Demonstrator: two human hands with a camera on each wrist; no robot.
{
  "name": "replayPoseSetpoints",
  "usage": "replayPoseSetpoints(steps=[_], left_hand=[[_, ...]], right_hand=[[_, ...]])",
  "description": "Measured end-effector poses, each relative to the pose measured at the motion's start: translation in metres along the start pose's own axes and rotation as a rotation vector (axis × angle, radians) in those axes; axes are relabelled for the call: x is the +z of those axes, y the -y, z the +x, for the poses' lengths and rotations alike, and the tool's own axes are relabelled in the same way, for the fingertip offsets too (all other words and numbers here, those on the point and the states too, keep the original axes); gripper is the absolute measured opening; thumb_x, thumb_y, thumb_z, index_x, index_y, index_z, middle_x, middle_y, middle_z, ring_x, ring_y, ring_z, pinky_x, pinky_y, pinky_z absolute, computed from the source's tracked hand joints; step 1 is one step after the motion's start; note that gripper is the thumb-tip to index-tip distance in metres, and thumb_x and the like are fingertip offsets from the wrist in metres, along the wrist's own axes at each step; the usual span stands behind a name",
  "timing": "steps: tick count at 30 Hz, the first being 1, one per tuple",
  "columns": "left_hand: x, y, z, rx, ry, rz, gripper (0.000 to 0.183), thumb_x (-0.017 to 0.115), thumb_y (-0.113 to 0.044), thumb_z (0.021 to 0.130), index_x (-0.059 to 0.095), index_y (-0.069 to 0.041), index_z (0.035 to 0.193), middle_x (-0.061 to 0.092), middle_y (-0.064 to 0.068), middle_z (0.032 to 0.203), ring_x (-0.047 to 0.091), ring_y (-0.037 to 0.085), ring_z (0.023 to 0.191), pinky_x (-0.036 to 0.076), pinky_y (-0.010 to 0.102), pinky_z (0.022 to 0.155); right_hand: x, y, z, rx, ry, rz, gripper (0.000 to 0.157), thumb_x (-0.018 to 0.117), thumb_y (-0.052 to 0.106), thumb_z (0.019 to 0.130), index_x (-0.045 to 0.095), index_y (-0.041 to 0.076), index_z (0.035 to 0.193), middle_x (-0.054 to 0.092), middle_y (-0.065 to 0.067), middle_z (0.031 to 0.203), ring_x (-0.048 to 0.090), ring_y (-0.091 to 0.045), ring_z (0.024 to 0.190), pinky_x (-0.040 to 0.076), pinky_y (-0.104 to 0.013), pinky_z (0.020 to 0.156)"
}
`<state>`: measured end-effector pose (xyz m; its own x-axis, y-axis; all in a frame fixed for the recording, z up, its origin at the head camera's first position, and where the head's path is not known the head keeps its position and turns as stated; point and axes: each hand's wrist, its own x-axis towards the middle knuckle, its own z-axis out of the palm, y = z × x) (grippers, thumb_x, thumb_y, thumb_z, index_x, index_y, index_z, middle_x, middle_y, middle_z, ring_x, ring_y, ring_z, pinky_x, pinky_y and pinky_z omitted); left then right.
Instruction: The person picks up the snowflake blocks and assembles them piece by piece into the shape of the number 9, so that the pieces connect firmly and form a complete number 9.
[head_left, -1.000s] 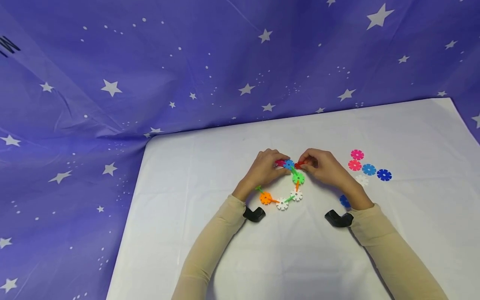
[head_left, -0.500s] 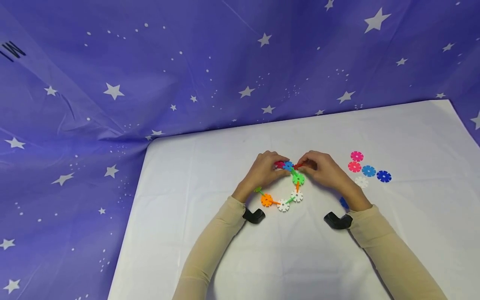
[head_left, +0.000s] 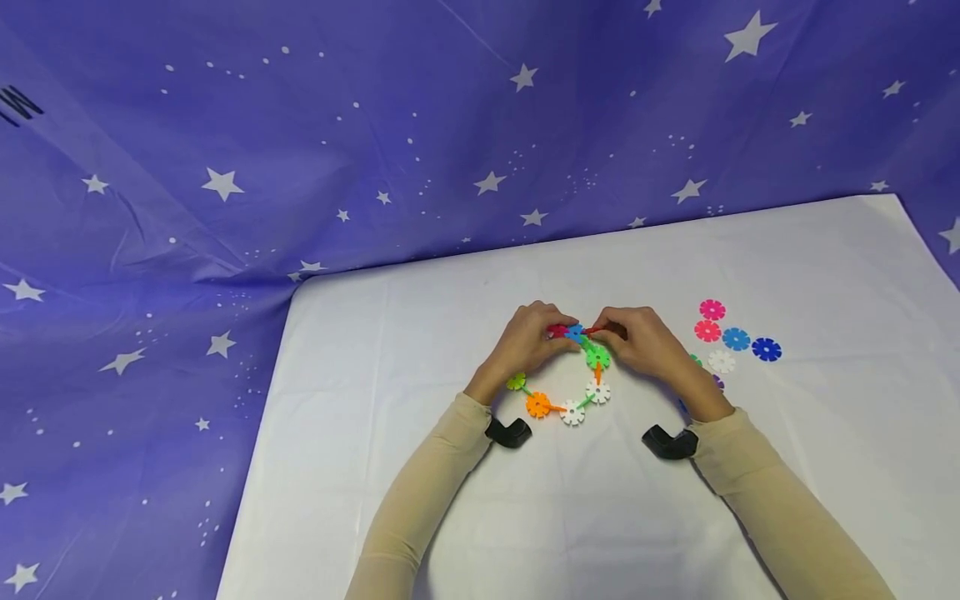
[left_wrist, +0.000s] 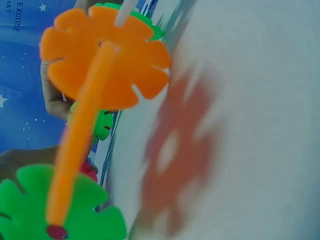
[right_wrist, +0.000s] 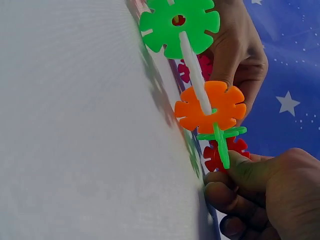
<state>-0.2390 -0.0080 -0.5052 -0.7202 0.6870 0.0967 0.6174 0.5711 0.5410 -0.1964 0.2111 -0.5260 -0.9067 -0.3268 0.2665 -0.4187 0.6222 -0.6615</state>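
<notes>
A chain of notched plastic discs is slotted together in a curve on the table. My left hand (head_left: 528, 340) grips its far end, around a pink disc (head_left: 557, 332) and a light blue disc (head_left: 575, 333). Right beside the blue one, my right hand (head_left: 641, 335) pinches a red disc (right_wrist: 215, 161) between thumb and fingers. From there the chain runs through a bright green disc (head_left: 598, 357), two white discs and an orange disc (head_left: 537, 405) to a yellow-green disc (head_left: 516, 381) by my left wrist. Linking discs stand on edge between them.
Loose discs lie to the right: two pink, a light blue (head_left: 736, 339), a dark blue (head_left: 767, 349) and a white one (head_left: 722, 361). A few more are partly hidden behind my right forearm. A starry purple cloth (head_left: 420, 125) hangs behind the white table (head_left: 390, 333).
My right hand has brought the red disc left, up against the blue disc. The chain's near part has shifted slightly toward the right. Purple and green discs now show beside my right forearm.
</notes>
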Motion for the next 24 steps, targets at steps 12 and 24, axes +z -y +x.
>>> replayPoseSetpoints(steps=[12, 24], left_hand=[[-0.001, 0.008, 0.001, -0.083, -0.070, -0.036, 0.042, 0.079, -0.038, 0.082, 0.073, -0.015, 0.116, 0.073, -0.001, 0.107, 0.059, 0.016, 0.097, 0.045, 0.032, 0.088], [-0.004, 0.010, 0.001, -0.101, -0.025, -0.031, 0.044, 0.078, -0.037, 0.084, 0.071, -0.012, 0.120, 0.071, 0.003, 0.109, 0.057, 0.020, 0.098, 0.041, 0.039, 0.092]], right_hand=[[-0.029, -0.005, 0.001, 0.170, 0.097, -0.022, 0.023, 0.068, 0.016, 0.093, 0.064, 0.005, 0.113, 0.063, -0.005, 0.084, 0.052, -0.016, 0.071, 0.046, -0.027, 0.064], [-0.117, -0.064, -0.046, 0.485, 0.113, -0.136, 0.035, 0.070, 0.013, 0.090, 0.058, -0.001, 0.120, 0.053, -0.014, 0.092, 0.049, -0.028, 0.086, 0.043, -0.036, 0.073]])
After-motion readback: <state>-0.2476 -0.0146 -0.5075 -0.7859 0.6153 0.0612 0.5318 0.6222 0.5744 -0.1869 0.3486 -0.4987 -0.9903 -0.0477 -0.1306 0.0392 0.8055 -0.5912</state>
